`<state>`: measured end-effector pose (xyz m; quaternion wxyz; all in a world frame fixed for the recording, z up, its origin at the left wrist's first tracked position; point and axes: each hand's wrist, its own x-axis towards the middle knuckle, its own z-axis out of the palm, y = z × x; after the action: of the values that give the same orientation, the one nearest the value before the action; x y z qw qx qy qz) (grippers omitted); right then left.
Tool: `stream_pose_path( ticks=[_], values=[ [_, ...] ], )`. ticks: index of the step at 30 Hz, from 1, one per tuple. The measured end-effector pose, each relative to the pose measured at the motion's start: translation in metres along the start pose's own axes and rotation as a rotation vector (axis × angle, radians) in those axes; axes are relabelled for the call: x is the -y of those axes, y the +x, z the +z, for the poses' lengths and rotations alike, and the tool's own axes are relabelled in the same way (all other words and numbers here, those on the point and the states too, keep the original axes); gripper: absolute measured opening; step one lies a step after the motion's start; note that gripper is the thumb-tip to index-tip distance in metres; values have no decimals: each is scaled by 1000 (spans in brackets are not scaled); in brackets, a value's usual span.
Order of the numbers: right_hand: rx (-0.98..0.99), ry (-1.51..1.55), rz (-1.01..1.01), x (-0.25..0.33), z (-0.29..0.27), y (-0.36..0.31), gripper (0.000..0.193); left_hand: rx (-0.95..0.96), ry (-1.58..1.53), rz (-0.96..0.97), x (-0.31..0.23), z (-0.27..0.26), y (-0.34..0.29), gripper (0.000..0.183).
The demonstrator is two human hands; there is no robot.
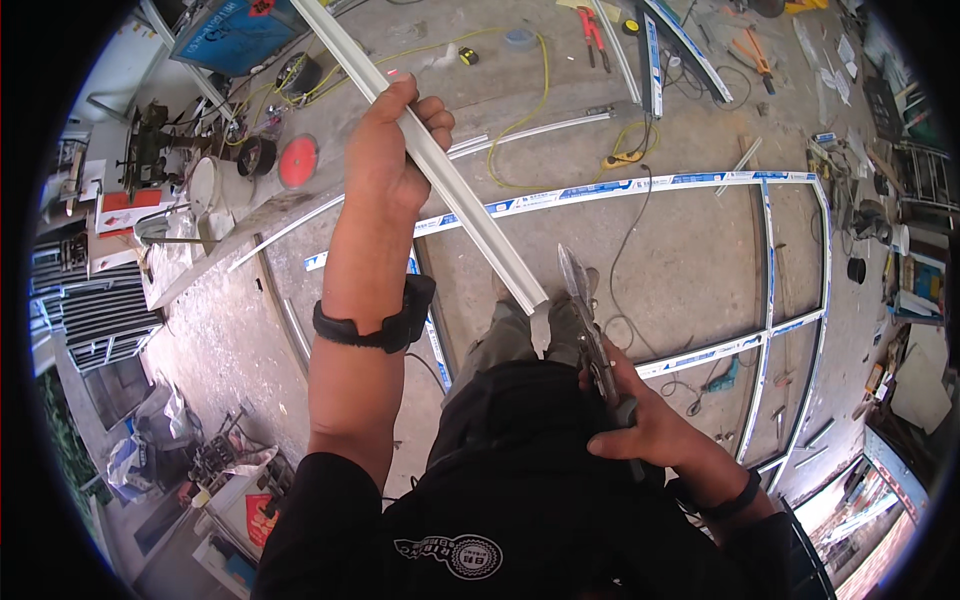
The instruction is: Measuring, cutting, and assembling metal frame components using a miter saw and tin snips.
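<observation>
White trim strip (470, 195) clasped in left hand (385, 150) — right hand (645, 425) squeezing metal snips (590, 320) beside its end

One head-worn fisheye view, looking steeply down past the chest; hands close, concrete floor (690, 250) far below.

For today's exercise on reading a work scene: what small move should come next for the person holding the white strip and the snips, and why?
Probably bring the snips across to the strip's near end. The left hand holds the long white strip up, the right hand grips the snips' handles, and the blade tip sits just beside that end, apart from it.
</observation>
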<state>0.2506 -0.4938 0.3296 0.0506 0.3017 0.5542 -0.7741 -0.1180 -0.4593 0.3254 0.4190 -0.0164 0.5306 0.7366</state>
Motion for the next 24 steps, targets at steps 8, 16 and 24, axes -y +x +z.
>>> stream_pose_path(
  ticks=[8,16,24],
  values=[
    [91,-23,102,27,-1,-1,107,-88,-50,86,-26,-18,9,17],
    [101,-336,28,36,0,-3,104,-71,-15,130,-37,-26,13,16],
    [102,-326,51,47,-1,3,105,-48,-19,126,-38,-23,14,14]
  ],
)
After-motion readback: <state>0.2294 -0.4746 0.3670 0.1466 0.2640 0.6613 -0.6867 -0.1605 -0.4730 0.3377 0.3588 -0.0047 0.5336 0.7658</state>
